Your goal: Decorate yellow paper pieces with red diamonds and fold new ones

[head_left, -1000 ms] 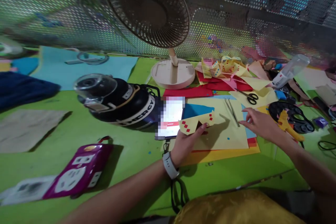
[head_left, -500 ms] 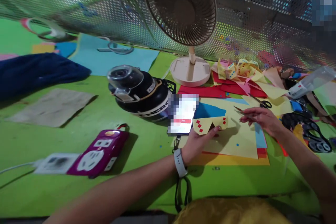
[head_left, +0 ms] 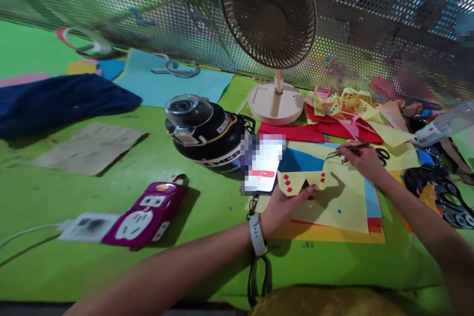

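Observation:
My left hand (head_left: 281, 210), in a white wristband, is closed on a small yellow paper cutout (head_left: 295, 181) with red diamond shapes on both sides and a notch in its lower edge. Just behind the cutout shows a piece of blue paper (head_left: 300, 160). To the right, my right hand (head_left: 362, 160) pinches a pair of tweezers (head_left: 332, 154), tips pointing left toward the blue paper and apart from the cutout. Beneath both hands lie stacked sheets of yellow paper (head_left: 344, 197). A tiny blue square (head_left: 339, 211) rests on the top sheet.
A lit phone (head_left: 264, 165) and a black bottle (head_left: 211, 133) stand left of the papers. Behind is a fan (head_left: 276, 106). Folded paper scraps (head_left: 348, 101), scissors (head_left: 382, 155) and a clear bottle (head_left: 440, 123) lie right. A purple power strip (head_left: 148, 215) sits at left.
My right hand has turned, and the tweezers now lie lower and closer to the cutout. The cutout is tilted slightly differently in my left hand. The whole view has shifted a little.

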`<state>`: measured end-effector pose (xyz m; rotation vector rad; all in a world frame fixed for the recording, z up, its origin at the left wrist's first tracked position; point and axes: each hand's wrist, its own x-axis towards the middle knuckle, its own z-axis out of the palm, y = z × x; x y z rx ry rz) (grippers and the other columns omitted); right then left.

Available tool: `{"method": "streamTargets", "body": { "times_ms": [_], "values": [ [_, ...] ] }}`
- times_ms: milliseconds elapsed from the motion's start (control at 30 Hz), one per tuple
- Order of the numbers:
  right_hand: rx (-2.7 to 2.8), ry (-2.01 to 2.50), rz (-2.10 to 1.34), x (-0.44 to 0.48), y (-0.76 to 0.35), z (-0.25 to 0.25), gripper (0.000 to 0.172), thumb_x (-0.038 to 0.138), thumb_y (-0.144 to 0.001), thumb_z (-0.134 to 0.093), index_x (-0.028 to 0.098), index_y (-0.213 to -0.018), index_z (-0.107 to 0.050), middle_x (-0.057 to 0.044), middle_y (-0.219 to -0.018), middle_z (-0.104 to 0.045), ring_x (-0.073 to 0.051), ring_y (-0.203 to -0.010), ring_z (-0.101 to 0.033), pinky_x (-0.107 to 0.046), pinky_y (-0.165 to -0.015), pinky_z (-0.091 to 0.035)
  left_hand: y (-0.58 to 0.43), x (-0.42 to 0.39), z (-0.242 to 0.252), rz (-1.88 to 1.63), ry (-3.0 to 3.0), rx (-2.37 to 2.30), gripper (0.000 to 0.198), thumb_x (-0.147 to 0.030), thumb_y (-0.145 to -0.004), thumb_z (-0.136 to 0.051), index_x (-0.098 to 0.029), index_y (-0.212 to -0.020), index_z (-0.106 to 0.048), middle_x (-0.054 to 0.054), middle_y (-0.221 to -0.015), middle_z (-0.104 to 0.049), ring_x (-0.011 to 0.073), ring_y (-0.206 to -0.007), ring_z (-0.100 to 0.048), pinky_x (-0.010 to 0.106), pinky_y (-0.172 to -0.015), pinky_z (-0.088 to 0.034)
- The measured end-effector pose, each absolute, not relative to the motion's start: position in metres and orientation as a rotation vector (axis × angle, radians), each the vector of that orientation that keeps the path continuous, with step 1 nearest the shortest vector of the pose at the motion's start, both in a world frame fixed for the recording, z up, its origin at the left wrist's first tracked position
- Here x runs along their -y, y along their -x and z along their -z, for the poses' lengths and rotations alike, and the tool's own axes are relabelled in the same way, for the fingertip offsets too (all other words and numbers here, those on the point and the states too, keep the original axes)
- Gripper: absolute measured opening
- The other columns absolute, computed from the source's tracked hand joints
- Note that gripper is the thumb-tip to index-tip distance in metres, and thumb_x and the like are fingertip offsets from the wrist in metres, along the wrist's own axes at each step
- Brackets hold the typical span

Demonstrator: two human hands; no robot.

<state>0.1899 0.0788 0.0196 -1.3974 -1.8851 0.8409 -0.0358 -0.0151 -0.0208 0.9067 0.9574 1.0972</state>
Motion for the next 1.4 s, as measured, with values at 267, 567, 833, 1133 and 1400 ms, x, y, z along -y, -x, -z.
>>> {"method": "streamTargets", "body": {
  "times_ms": [267, 567, 833, 1133, 1400],
  "values": [
    [1.694, 1.291, -0.934, -0.116, -0.171, -0.026, 0.038, 0.054, -0.077, -0.064, 0.018, -0.084, -0.069, -0.006, -0.073, -0.073, -0.020, -0.066, -0.071, -0.025, -0.048, -0.052, 0.035, 0.015, 0.021, -1.097, -0.905, -0.976, 0.024, -0.034, -0.073, -0.076, -0.014, -0.084, -0.068, 0.010, -0.089, -0.075, 0.0188, -0.072, -0.068, 0.034, -0.071, -0.058],
    [1.637, 1.181, -0.948, -0.155, -0.110, 0.002, 0.043, 0.062, -0.074, -0.062, 0.019, -0.081, -0.065, -0.006, -0.073, -0.073, -0.022, -0.063, -0.072, -0.026, -0.052, -0.055, 0.035, 0.017, 0.022, -1.068, -0.902, -0.988, 0.027, -0.036, -0.074, -0.075, -0.013, -0.087, -0.069, 0.011, -0.090, -0.075, 0.0199, -0.073, -0.069, 0.036, -0.073, -0.058],
    [1.737, 1.156, -0.888, -0.160, -0.087, 0.006, 0.040, 0.058, -0.081, -0.056, 0.019, -0.084, -0.064, -0.003, -0.067, -0.070, -0.022, -0.065, -0.073, -0.026, -0.053, -0.053, 0.035, 0.018, 0.023, -1.052, -0.877, -0.974, 0.026, -0.034, -0.075, -0.074, -0.014, -0.089, -0.069, 0.011, -0.090, -0.075, 0.0192, -0.073, -0.068, 0.034, -0.073, -0.057],
    [1.953, 1.140, -0.690, -0.163, -0.076, 0.012, 0.030, 0.044, -0.090, -0.051, 0.019, -0.089, -0.067, -0.005, -0.079, -0.073, -0.018, -0.071, -0.072, -0.025, -0.065, -0.053, 0.035, 0.017, 0.013, -1.062, -0.861, -0.910, 0.021, -0.034, -0.075, -0.074, -0.017, -0.087, -0.070, 0.011, -0.095, -0.075, 0.0243, -0.087, -0.069, 0.037, -0.082, -0.057],
    [2.117, 1.193, -0.480, -0.163, -0.074, 0.016, 0.024, 0.034, -0.093, -0.049, 0.020, -0.093, -0.069, -0.007, -0.081, -0.074, -0.021, -0.079, -0.071, -0.030, -0.071, -0.052, 0.035, 0.018, 0.009, -1.047, -0.816, -0.949, 0.019, -0.034, -0.073, -0.074, -0.019, -0.082, -0.069, 0.009, -0.089, -0.075, 0.0248, -0.082, -0.070, 0.039, -0.080, -0.058]
  ]
}}
